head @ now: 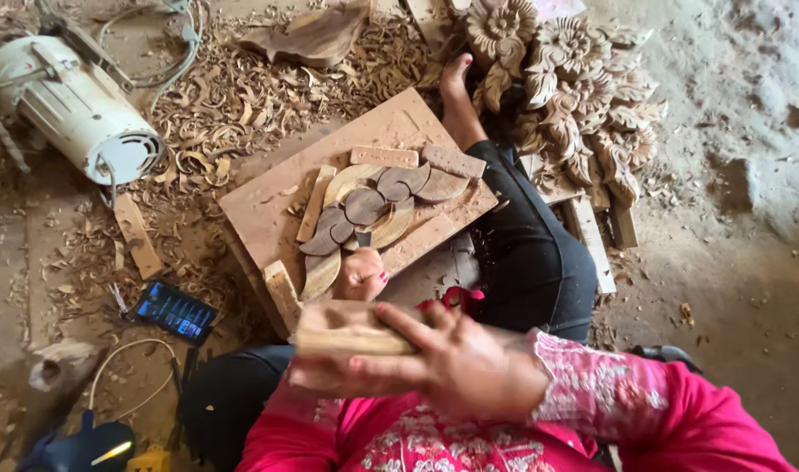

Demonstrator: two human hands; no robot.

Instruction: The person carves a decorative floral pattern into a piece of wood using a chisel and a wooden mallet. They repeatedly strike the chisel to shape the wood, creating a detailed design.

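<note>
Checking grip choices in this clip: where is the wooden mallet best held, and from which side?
Probably around its near end, from the right, where the right hand already wraps the mallet. It lies level, its left end jutting free above the carving.

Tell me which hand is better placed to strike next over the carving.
Right, probably. The right hand grips the wooden mallet, held above the carved panel; the left hand rests low at the panel's edge.

Your right hand (452,363) and wooden mallet (351,330) are motion-blurred. Your left hand (362,275) is half hidden behind the mallet. The blue tool (85,447) at 7 o'clock is cut off.
</note>
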